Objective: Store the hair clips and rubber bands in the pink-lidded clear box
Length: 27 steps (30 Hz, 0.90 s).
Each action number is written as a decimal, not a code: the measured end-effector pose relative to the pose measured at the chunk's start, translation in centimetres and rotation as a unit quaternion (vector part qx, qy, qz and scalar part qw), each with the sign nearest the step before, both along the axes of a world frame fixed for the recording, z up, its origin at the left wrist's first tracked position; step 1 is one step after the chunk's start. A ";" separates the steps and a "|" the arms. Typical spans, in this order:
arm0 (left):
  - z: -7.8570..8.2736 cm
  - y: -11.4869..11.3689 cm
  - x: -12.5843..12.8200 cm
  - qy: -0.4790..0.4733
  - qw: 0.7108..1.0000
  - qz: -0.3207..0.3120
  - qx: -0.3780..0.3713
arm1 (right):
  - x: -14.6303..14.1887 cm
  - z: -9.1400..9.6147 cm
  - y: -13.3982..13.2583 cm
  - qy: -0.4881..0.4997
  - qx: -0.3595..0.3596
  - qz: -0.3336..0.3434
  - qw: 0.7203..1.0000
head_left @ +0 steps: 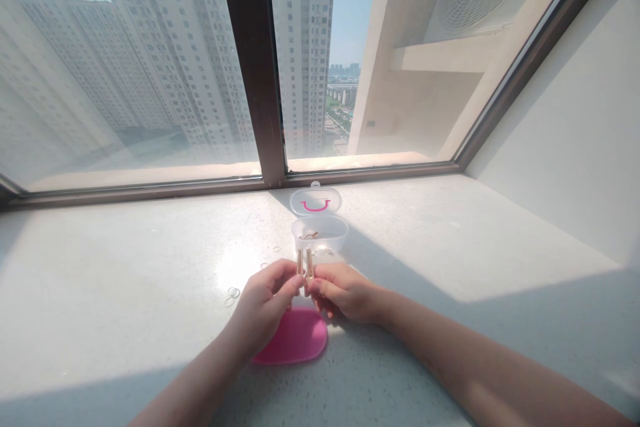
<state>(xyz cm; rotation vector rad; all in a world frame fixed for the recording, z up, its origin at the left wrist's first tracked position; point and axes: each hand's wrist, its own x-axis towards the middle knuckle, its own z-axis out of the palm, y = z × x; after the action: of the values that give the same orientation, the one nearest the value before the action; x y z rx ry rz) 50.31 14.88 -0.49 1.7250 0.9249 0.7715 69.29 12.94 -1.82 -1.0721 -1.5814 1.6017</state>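
Observation:
My left hand [267, 300] and my right hand [343, 290] meet at the middle of a pale stone window sill [125, 293]. Each pinches a thin gold-coloured upright piece [305, 263]; the two pieces stand side by side between my fingertips. I cannot tell what the pieces are. Just beyond them stands a small clear plastic box [320, 233] with its lid [316, 201] flipped open, a pink mark on the lid. Something small lies inside the box. Under my hands lies a flat pink oval pad [295, 340].
A few tiny rings [233, 294] lie on the sill left of my hands. A dark-framed window [253, 67] runs along the back, with tall buildings outside. A white wall [575, 120] closes the right side. Sunlight and shadow cross the sill.

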 end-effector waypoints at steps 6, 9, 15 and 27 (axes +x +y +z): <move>-0.1 0.0 0.0 0.002 1.000 -0.008 0.028 | 0.0 0.4 0.0 -0.020 0.014 0.012 1.000; -0.1 -0.1 -0.1 0.027 0.999 -0.004 0.034 | 0.1 0.7 -0.1 -0.044 0.037 0.024 0.998; 0.1 -0.2 -0.1 0.076 0.995 0.001 0.068 | 0.4 1.1 -0.2 -0.087 0.088 0.050 0.991; -0.2 -0.1 -0.2 0.109 0.986 0.021 0.125 | 0.6 1.1 -0.4 -0.123 0.125 0.070 0.982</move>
<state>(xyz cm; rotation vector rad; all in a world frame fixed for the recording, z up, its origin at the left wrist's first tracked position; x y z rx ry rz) 50.07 14.82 -0.72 2.0462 1.0497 0.7607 69.85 12.59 -0.68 -1.0719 -2.0020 1.3491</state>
